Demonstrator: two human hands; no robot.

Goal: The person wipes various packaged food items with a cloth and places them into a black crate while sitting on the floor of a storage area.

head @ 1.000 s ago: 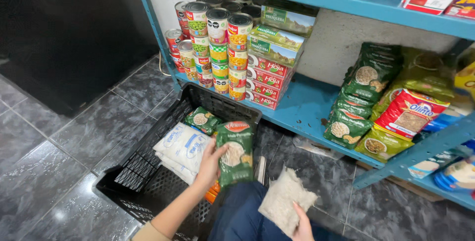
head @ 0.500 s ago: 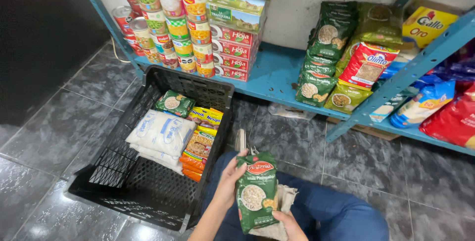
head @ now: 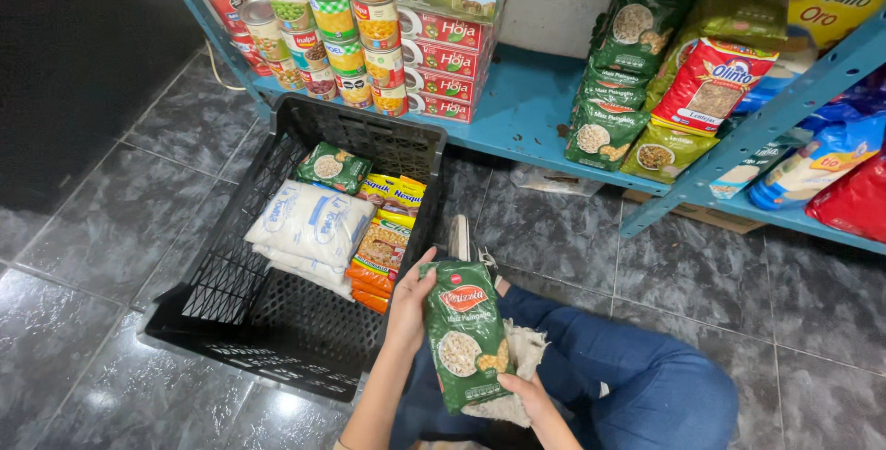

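My left hand (head: 410,300) grips the left edge of a green packet of grain (head: 464,332), held upright over my lap. My right hand (head: 529,393) supports that packet from below and also holds a pale cloth (head: 522,358) behind it. Just left of my hands stands a black plastic crate (head: 277,321) on the floor. Inside it lie white bags (head: 310,227), a small green packet (head: 333,166) and a stack of yellow and orange packets (head: 384,240).
A blue metal shelf (head: 531,108) runs along the wall, with stacked cans (head: 318,16) and red boxes (head: 443,67) at left, green packets (head: 628,72) and other bags at right. My legs in blue jeans (head: 628,376) rest on grey floor tiles.
The green packet has come out of the crate and now sits upright between both hands over my lap. The view has shifted down and closer to the crate.
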